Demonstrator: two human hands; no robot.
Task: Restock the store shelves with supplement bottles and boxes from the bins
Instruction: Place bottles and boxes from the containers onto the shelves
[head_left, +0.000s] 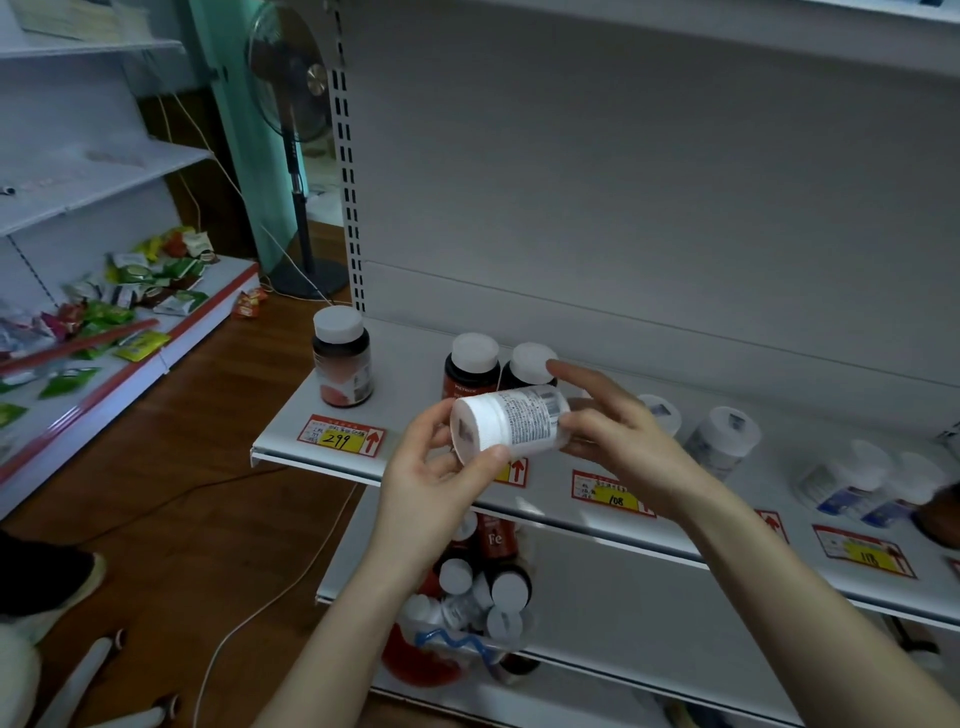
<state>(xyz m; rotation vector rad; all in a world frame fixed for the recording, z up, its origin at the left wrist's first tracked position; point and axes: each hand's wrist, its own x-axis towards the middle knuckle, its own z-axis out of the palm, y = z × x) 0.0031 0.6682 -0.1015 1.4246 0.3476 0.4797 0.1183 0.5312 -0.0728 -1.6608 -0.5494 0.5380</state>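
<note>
A white supplement bottle (511, 421) lies sideways in the air in front of the shelf (291, 431), its cap facing me. My left hand (436, 478) pinches the cap end and my right hand (618, 436) grips the base end. Below, on the lower shelf, a clear bin (467, 644) holds several dark and white bottles. On the shelf stand a dark bottle with a white cap (343, 358), two dark bottles (470, 364) behind my hands, and white bottles (722, 441) to the right.
Yellow price tags (340, 436) line the shelf's front edge. A standing fan (296, 156) is at the back left. Snack packets (130, 291) cover the left shelving. A white cable (249, 618) crosses the wooden floor. Bottles lying down (852, 483) sit far right.
</note>
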